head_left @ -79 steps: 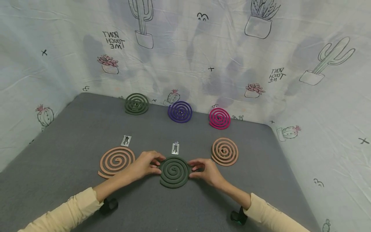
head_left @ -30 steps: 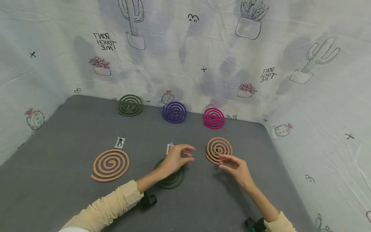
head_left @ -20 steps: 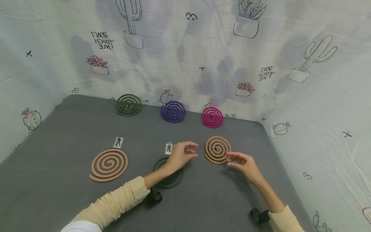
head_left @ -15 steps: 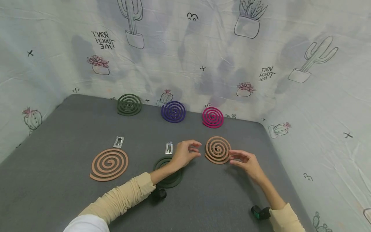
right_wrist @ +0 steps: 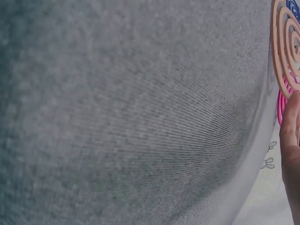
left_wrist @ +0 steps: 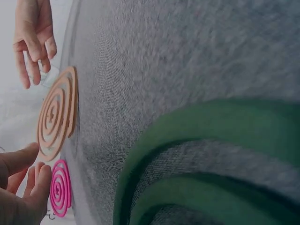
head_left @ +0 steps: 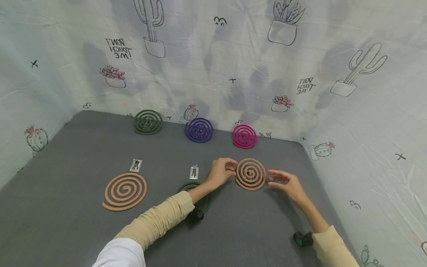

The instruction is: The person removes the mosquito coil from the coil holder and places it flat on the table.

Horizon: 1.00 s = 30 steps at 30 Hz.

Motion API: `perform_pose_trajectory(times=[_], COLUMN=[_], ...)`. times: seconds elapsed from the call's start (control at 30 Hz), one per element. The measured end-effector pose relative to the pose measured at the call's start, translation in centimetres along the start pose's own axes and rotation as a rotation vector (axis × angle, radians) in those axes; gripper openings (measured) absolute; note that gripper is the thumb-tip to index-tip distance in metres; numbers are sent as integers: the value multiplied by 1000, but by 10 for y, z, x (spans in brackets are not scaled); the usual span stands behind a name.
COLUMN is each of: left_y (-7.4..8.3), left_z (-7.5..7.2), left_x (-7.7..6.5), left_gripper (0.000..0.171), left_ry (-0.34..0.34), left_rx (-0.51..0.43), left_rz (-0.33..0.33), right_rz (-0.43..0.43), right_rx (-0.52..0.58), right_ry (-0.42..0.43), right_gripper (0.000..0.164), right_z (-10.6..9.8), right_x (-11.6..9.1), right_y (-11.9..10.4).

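Observation:
A tan mosquito coil (head_left: 252,178) appears raised on a metal stand at the right of the table, a bit of metal showing at its centre. My left hand (head_left: 221,172) is at its left edge, fingers and thumb parted and loosely bent, holding nothing. Apart from its right edge, my right hand (head_left: 287,184) points fingers and thumb toward it, also without anything in it. The left wrist view shows both hands on opposite sides of the tan coil (left_wrist: 58,115). Under my left forearm lies a dark green coil (head_left: 185,186), partly hidden.
At the back stand a green coil (head_left: 148,122), a purple coil (head_left: 199,130) and a pink coil (head_left: 244,137). Another tan coil (head_left: 125,191) lies flat at left. Flat metal stands (head_left: 135,165) lie behind it and behind the dark green coil. A printed cloth hangs behind.
Both hands have left the dark green coil and moved right to the tan coil. Lately the left hand has reached its left edge, while the right hand has shifted slightly rightward, off its edge.

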<state>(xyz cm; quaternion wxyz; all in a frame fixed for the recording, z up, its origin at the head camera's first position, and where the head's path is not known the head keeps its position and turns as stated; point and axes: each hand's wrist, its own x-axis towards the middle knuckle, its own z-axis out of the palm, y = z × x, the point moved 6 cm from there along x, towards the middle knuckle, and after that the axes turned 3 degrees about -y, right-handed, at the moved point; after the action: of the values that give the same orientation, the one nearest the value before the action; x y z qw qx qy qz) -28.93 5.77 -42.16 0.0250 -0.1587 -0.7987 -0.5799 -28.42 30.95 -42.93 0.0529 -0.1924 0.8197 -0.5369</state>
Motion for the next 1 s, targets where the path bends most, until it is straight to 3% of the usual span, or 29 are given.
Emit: perform_pose_trajectory(times=[0.23, 0.53, 1.0], left_y=[-8, -9, -10], left_z=[10, 13, 16], left_x=[1, 8, 16], left_gripper=[34, 34, 38], left_ry=[-9, 13, -2], left_rx=[39, 25, 22], left_rz=[-36, -35, -47], right_rz=[64, 39, 66], right_rx=[7, -7, 29], right_ry=[-8, -30, -61], right_gripper=[47, 48, 54], right_z=[4, 6, 7], right_x=[4, 8, 17], right_y=[7, 9, 12])
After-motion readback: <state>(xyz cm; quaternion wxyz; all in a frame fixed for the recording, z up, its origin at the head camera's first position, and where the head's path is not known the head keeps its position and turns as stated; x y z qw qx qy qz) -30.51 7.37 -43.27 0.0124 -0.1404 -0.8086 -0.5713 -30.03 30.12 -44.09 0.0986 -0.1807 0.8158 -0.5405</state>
